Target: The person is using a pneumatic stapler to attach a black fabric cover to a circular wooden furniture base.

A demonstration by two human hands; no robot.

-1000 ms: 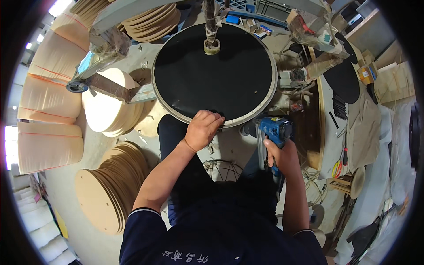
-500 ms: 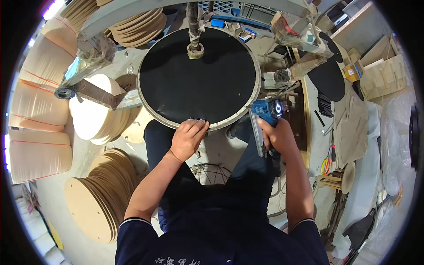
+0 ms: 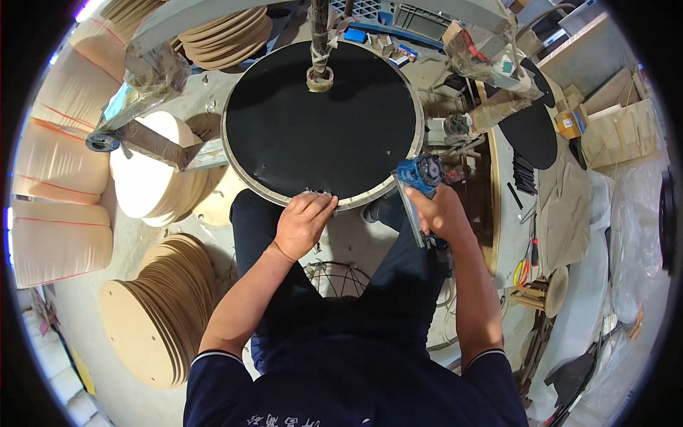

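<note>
In front of me lies a round board covered in black fabric (image 3: 320, 135), with a pale rim all round and a clamp post (image 3: 319, 78) coming down onto its far half. My left hand (image 3: 304, 217) is closed at the board's near edge, its fingertips pressing the rim; what lies under the fingers is partly hidden. Wrapped round the grip of a blue staple gun (image 3: 420, 173) is my right hand (image 3: 442, 213). The gun's nose is close to the rim at the near right; whether it touches, I cannot tell.
Metal frame arms stand left (image 3: 153, 148) and right (image 3: 491, 114) of the board. Stacks of round wooden discs (image 3: 160, 313) fill the left floor. On the right bench (image 3: 506, 220) lie black strips (image 3: 524, 173), scissors (image 3: 523, 272) and black round pieces (image 3: 528, 135).
The staple gun has tilted and shifted slightly left, nearer the rim. My left hand stays at the near edge. The whole view has moved a little.
</note>
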